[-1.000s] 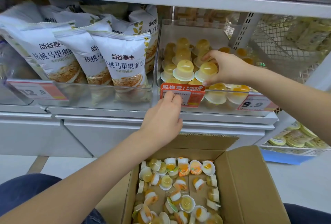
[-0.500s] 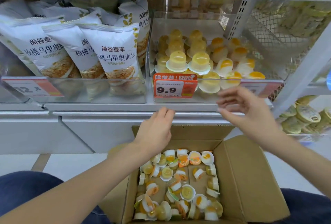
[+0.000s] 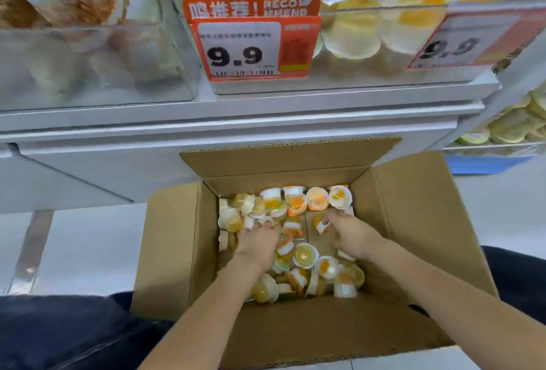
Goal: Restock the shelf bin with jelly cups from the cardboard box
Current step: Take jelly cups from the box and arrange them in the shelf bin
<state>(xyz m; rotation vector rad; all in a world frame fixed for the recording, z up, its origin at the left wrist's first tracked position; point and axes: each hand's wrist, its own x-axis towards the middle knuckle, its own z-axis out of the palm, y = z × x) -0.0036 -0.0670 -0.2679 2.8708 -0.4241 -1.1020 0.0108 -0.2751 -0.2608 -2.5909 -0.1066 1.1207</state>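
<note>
Cardboard box: stands open on the floor against the foot of the shelf unit, its four flaps folded outward; the far flap leans on the shelf base.
Open room in box: a bare patch of cardboard bottom shows between the two hands; the near part of the bottom, by the person, is also bare.
Jelly cups: loose and tumbled over the far and middle parts of the box bottom, a row of them along the far wall, some on their sides.
Left hand: reaches down inside near the left wall, palm down, fingers buried among the cups; whether it grips one cannot be told.
Right hand: lower into the box near the right wall, fingers curled round a jelly cup, thumb toward the middle.
Hands together: well apart.
Shelf bin: clear-walled, on the shelf above the box, already stacked with cups up to its front edge.
Price tag: red, reads 9.9, clipped at the bin's front left corner.
Second price tag: at the front right corner.
</note>
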